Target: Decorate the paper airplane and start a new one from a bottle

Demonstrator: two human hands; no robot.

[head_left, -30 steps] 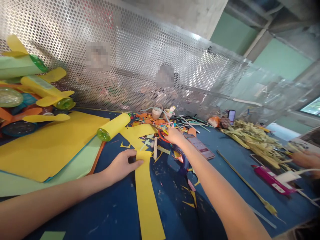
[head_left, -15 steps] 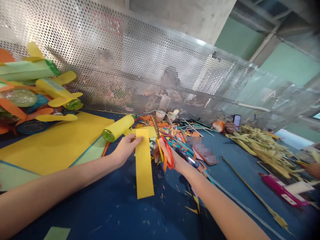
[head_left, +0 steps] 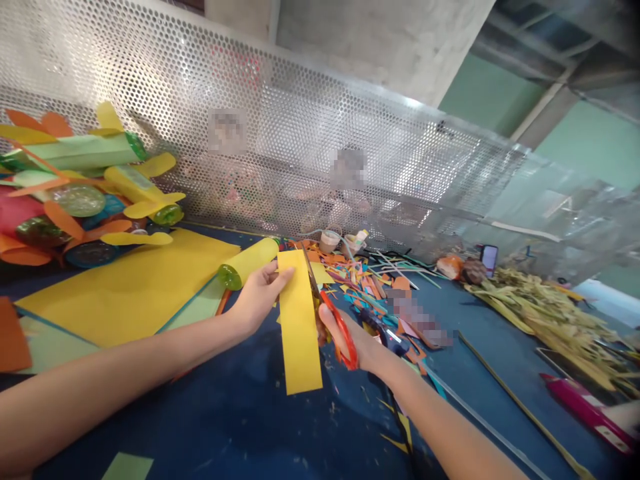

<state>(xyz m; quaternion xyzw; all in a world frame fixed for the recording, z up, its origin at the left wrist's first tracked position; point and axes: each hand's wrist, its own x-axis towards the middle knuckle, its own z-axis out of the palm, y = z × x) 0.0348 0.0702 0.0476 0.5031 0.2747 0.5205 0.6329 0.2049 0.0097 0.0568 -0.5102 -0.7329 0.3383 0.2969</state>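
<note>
Near the middle, my left hand pinches the upper left edge of a yellow paper strip, which hangs lengthwise over the dark blue table. My right hand is wrapped round the handles of red-handled scissors. The scissor blades point up and away, along the strip's upper right edge; whether they touch the paper is hard to tell. Behind my left hand lies a yellow-wrapped bottle with a green base.
Paper-covered bottles with petal-like blades pile at the left, by a yellow sheet. Paper scraps, cups, a thin stick, dried husks and a magenta tool lie further right. People show behind the perforated screen.
The view has shifted, so most things sit further right. The scissors have come closer to the strip, their blades now along its upper right edge. My left hand still holds the strip.
</note>
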